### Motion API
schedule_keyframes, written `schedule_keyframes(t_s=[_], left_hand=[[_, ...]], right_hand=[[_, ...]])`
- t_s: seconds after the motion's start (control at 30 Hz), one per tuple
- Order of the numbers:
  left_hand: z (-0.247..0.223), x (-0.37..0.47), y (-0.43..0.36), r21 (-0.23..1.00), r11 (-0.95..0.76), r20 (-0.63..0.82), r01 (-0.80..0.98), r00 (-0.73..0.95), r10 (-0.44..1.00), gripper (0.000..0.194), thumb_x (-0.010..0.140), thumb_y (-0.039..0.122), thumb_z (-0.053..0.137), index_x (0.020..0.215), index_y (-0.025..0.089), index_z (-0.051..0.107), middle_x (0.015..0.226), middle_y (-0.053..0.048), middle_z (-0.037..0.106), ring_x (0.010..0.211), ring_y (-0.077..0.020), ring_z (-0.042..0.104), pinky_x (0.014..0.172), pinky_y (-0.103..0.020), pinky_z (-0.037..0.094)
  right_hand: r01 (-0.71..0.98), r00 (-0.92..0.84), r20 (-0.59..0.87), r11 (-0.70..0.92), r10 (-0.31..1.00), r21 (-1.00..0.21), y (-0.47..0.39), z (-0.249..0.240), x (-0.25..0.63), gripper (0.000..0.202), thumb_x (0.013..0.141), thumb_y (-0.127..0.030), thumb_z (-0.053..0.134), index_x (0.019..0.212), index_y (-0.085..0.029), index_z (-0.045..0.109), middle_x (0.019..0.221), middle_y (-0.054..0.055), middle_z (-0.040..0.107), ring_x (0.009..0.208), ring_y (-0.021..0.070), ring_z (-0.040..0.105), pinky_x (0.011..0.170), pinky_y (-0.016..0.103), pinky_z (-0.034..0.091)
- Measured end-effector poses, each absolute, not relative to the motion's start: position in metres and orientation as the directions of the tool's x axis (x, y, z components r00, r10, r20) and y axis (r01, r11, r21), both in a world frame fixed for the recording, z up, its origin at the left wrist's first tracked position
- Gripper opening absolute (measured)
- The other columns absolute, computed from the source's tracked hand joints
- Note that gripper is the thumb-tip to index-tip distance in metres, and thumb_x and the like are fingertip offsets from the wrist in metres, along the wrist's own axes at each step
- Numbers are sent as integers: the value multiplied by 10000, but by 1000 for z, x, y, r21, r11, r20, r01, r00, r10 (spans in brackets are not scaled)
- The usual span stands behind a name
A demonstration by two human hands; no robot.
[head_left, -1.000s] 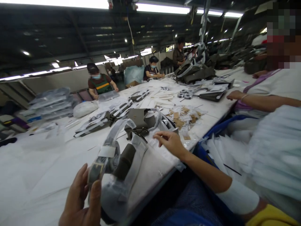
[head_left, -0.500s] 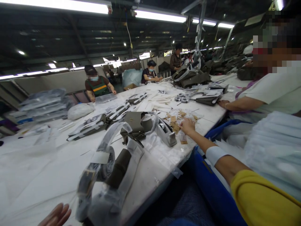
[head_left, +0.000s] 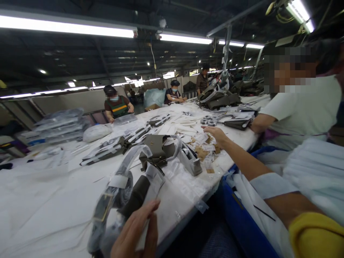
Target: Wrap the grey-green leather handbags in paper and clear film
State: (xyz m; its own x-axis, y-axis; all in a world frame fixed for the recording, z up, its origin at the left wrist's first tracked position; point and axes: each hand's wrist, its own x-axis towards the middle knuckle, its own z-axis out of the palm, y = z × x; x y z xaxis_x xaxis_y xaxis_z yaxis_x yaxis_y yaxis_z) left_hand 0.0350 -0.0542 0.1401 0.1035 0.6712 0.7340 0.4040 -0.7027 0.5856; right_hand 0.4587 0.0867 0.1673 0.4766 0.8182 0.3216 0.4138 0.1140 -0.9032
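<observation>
My left hand (head_left: 138,229) is at the bottom centre, fingers stretched out over the lower end of an olive bag (head_left: 137,191). A strap wrapped in clear film (head_left: 125,190) lies along that bag, with a gold buckle (head_left: 104,208) showing through. My right hand (head_left: 217,135) reaches across the white table (head_left: 53,208), its fingers extended above a loose pile of small brown tags (head_left: 201,153) and clear packets. I see nothing held in either hand. Left of the pile is a grey tape dispenser (head_left: 192,160), beside another olive bag (head_left: 153,146) with a flap.
A blue bin (head_left: 231,206) holding white sheets stands against the table's right edge. More wrapped bags (head_left: 103,152) and white papers cover the table. A co-worker in a pale shirt (head_left: 303,111) is close on the right; others work across the table. Stacked plastic-wrapped packs (head_left: 60,123) are at far left.
My left hand has come up and right, over the near bag. My right hand has lifted off the brown tags and its fingers have straightened. The camera view has tilted slightly.
</observation>
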Motion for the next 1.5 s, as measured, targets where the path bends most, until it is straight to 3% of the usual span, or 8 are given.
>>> schedule_keyframes(t_s=[0.23, 0.5, 0.73, 0.87, 1.03, 1.2, 1.37, 1.5], left_hand=[[152, 112, 0, 918, -397, 358, 13, 407, 840, 429, 876, 351, 666, 1281, 216, 617, 1249, -119, 666, 979, -220, 695, 781, -317, 597], [145, 131, 9, 907, -420, 371, 12, 448, 813, 227, 880, 373, 645, 947, 186, 755, 852, -66, 729, 804, -202, 692, 729, -312, 572], [148, 111, 5, 974, -137, 199, -183, 382, 903, 359, 878, 469, 652, 1020, 154, 750, 962, -88, 730, 874, -193, 692, 805, -325, 572], [144, 109, 4, 966, -39, 119, -254, 307, 944, 385, 810, 492, 730, 1011, 164, 755, 986, -83, 727, 938, -206, 686, 871, -346, 558], [139, 105, 3, 964, -91, 143, -249, 201, 969, 355, 823, 472, 719, 1031, 186, 753, 1099, -85, 698, 996, -196, 650, 867, -329, 552], [139, 95, 0, 967, -174, 187, -186, 56, 981, 336, 848, 479, 686, 1006, 189, 750, 1002, -45, 686, 893, -141, 615, 780, -245, 529], [128, 83, -9, 969, -219, 212, -110, -71, 975, 342, 891, 492, 630, 906, 164, 725, 1009, -41, 680, 758, -106, 569, 766, -246, 517], [117, 73, -23, 974, -205, 189, -94, -156, 969, 332, 906, 478, 615, 921, 164, 722, 993, -43, 675, 748, -105, 558, 789, -259, 514]], right_hand=[[214, 143, 267, 234, 953, -948, 26, 187, 371, 191, 749, -371, 687, 709, -186, 714, 1314, 75, 647, 1292, 293, 504, 1131, 448, 275], [-17, -15, 228, 227, 974, -974, -19, 172, 286, 281, 791, -451, 731, 725, -179, 707, 1284, 95, 642, 1217, 269, 558, 1028, 404, 397], [-210, -31, 298, 285, 954, -935, -28, 126, 260, 518, 847, -523, 679, 1272, -236, 610, 1242, 81, 659, 1181, 229, 594, 1047, 411, 431], [-134, -32, 271, 265, 962, -955, -32, 97, 244, 648, 758, -389, 796, 1336, -248, 541, 1148, 56, 682, 1083, 214, 639, 962, 373, 491], [-188, -23, 197, 190, 980, -964, -32, 82, 235, 426, 798, -367, 749, 1172, -205, 626, 887, 21, 693, 840, 184, 667, 782, 324, 526], [-158, -71, 187, 174, 980, -972, -37, 79, 240, 486, 783, -337, 773, 1228, -225, 614, 939, 27, 705, 852, 189, 670, 791, 335, 528], [84, -9, 233, 233, 972, -969, -45, 81, 243, 491, 791, -334, 769, 1258, -291, 623, 1112, 31, 715, 1019, 234, 679, 966, 404, 505], [201, 33, 247, 236, 968, -951, -49, 80, 241, 417, 826, -327, 729, 1235, -310, 649, 1056, 21, 735, 997, 240, 693, 967, 414, 516]])
